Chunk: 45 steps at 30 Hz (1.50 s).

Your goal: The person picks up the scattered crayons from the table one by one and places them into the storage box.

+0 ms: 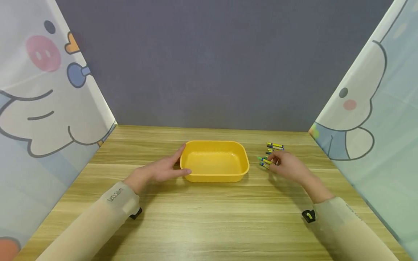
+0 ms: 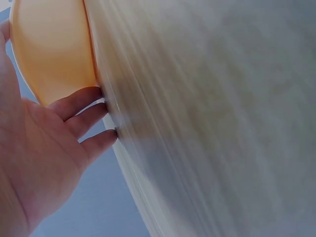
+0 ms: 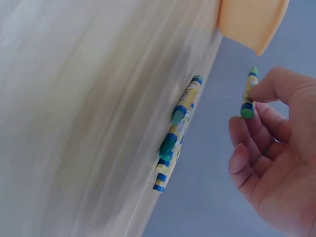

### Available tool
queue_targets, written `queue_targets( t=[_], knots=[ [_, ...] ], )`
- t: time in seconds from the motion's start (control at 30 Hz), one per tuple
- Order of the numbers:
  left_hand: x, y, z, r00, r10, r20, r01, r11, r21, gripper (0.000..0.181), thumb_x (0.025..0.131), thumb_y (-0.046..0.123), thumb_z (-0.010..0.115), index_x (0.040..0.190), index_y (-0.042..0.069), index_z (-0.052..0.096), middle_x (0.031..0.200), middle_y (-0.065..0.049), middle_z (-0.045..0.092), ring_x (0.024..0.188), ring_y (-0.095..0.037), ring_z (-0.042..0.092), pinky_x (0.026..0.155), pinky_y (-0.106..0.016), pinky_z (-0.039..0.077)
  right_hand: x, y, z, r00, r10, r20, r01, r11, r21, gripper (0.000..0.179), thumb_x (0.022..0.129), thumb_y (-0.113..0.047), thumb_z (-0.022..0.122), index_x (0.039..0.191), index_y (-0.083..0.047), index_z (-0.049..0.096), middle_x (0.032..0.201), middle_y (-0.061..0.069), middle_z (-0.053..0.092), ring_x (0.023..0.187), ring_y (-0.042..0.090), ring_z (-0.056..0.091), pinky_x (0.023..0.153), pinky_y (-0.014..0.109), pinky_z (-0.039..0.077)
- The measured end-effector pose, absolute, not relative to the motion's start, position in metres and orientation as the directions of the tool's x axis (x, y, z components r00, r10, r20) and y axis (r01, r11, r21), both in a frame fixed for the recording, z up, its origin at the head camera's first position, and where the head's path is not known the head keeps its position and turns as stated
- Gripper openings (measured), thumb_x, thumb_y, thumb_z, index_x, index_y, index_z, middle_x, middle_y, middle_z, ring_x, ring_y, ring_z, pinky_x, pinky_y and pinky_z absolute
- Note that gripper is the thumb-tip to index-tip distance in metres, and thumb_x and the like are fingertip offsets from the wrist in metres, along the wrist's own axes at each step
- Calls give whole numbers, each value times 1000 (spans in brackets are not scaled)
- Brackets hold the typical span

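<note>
A yellow rectangular plastic basin [image 1: 213, 178] sits mid-table in the head view. My left hand [image 1: 164, 168] rests against its left end, thumb over the front corner of the rim, fingers nearly straight along the side wall. In the left wrist view, fingertips [image 2: 91, 94] touch the basin wall low near the tabletop. My right hand [image 1: 289, 165], to the right of the basin, pinches a green crayon [image 3: 250, 94] in a yellow and blue wrapper between thumb and fingers. The crayon is raised off the table. Below it lie several similar crayons [image 3: 186, 98] in a row.
Wood-grain tabletop [image 1: 202, 217] spreads around the basin. A dark grey panel [image 1: 209, 65] rises behind the table. Cloths with cartoon animals hang at the left [image 1: 42, 108] and the right [image 1: 375, 181].
</note>
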<state>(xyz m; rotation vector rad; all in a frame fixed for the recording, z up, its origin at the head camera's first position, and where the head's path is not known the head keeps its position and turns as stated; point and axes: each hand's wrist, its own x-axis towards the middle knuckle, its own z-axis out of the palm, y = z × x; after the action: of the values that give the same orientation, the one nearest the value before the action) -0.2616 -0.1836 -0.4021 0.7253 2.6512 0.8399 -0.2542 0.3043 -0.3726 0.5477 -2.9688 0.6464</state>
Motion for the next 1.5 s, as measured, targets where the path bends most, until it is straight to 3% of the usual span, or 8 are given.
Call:
queue_targets(
  t=[0.33, 0.5, 0.63, 0.87, 1.1, 1.3, 1.5],
  knots=[
    [-263, -184, -404, -843, 529, -98, 380, 714, 588, 116, 103, 68, 63, 178, 18, -10, 179, -23, 29, 158, -43, 44, 131, -62, 32, -255, 288, -360, -955, -238, 179, -297, 785, -543, 25, 102, -16, 68, 123, -5, 76, 112, 11, 73, 96, 22, 65, 78, 34, 53],
    [-262, -184, -406, -841, 531, -104, 374, 710, 597, 116, 104, 69, 62, 177, 19, -11, 176, -23, 37, 158, -42, 45, 131, -62, 32, -258, 277, -355, -945, -253, 208, -328, 743, -584, 24, 107, -20, 68, 126, -10, 79, 113, 10, 72, 95, 22, 64, 74, 32, 53],
    [-261, -184, -406, -842, 529, -106, 369, 708, 602, 116, 104, 70, 62, 177, 19, -11, 177, -23, 35, 159, -42, 43, 132, -63, 31, -265, 265, -354, -937, -284, 202, -347, 707, -616, 25, 109, -21, 69, 129, -10, 79, 112, 10, 72, 92, 22, 63, 70, 29, 53],
    [-260, -183, -406, -843, 525, -113, 361, 710, 605, 116, 104, 70, 62, 177, 19, -11, 178, -23, 33, 160, -42, 42, 132, -62, 31, -275, 240, -354, -927, -330, 176, -357, 641, -679, 22, 109, -22, 70, 126, -11, 79, 114, 11, 69, 93, 24, 60, 74, 30, 51],
    [-261, -183, -406, -844, 527, -100, 368, 704, 608, 115, 104, 68, 63, 178, 18, -10, 176, -25, 35, 158, -43, 45, 131, -64, 32, -288, 207, -353, -920, -351, 173, -362, 594, -719, 21, 108, -27, 73, 126, -17, 79, 114, 7, 77, 95, 24, 65, 76, 32, 54],
    [-261, -184, -406, -840, 537, -78, 377, 681, 628, 114, 104, 64, 66, 178, 18, -9, 173, -23, 42, 154, -39, 51, 129, -63, 35, -299, 173, -355, -921, -370, 121, -316, 529, -788, 24, 109, -26, 71, 130, -14, 78, 120, 11, 77, 104, 38, 67, 82, 32, 54],
    [-260, -183, -405, -839, 540, -73, 375, 669, 642, 113, 104, 63, 67, 178, 22, -9, 172, -22, 45, 152, -39, 54, 128, -63, 37, -307, 141, -365, -914, -397, 87, -268, 429, -862, 25, 111, -21, 68, 131, -11, 78, 129, 23, 73, 109, 44, 62, 89, 43, 54]
  ],
)
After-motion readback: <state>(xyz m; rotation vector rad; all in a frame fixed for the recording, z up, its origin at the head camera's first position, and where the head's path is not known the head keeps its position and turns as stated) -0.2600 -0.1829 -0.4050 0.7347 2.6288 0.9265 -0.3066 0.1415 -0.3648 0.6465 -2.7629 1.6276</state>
